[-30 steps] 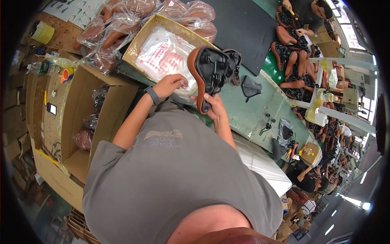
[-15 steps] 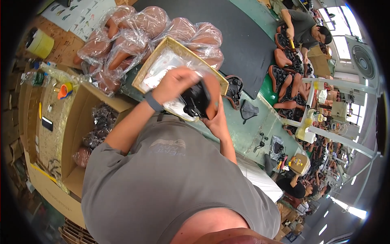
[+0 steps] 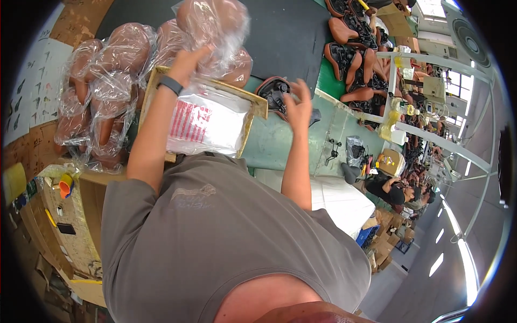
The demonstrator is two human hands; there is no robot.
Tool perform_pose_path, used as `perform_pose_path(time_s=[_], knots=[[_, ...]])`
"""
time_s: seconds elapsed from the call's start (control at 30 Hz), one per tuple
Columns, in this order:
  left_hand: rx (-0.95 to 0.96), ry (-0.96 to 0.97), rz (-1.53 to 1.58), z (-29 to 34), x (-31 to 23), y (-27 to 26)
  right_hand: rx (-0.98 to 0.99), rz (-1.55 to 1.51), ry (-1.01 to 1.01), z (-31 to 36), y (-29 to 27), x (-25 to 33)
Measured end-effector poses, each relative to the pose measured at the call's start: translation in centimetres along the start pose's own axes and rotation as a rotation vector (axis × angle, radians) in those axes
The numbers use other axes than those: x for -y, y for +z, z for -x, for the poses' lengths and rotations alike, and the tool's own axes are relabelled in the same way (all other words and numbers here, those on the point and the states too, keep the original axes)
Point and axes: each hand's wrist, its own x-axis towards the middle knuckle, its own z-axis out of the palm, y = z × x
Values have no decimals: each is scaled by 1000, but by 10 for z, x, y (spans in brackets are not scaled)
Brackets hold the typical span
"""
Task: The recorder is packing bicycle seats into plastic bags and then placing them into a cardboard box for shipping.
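Note:
My left hand (image 3: 188, 65) reaches to the bagged pile, its fingers closed on the clear bag around a brown bicycle saddle (image 3: 211, 24), slightly blurred. My right hand (image 3: 299, 105) is open, fingers apart, beside an unwrapped saddle (image 3: 273, 96) lying underside up with black parts showing. Whether the fingertips touch that saddle is hard to tell. Between my arms stands a shallow yellowish tray (image 3: 249, 127) with flat white plastic bags (image 3: 221, 126), some printed red. Several more brown saddles in clear plastic (image 3: 124, 48) are heaped at the left.
Under the pile lies a dark mat (image 3: 288, 32) on the green bench (image 3: 269, 140). Unwrapped saddles (image 3: 344, 59) crowd the far right by a metal frame (image 3: 425, 134). A cardboard box (image 3: 91, 199) and an orange tape dispenser (image 3: 65, 185) stand at left.
The saddle I had in front of me over the tray is gone from there. My left hand has moved up to the pile; my right hand has opened and moved right, to the unwrapped saddle.

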Motion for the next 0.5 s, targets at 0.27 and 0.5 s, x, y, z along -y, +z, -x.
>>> perform_pose_path(time_s=[0.27,0.5], knots=[[-582,464,-758,40,74,-66,277,648,277,-3,-15,-279],[101,459,-1130,107,157,34,-310,428,315,98,47,-315]])
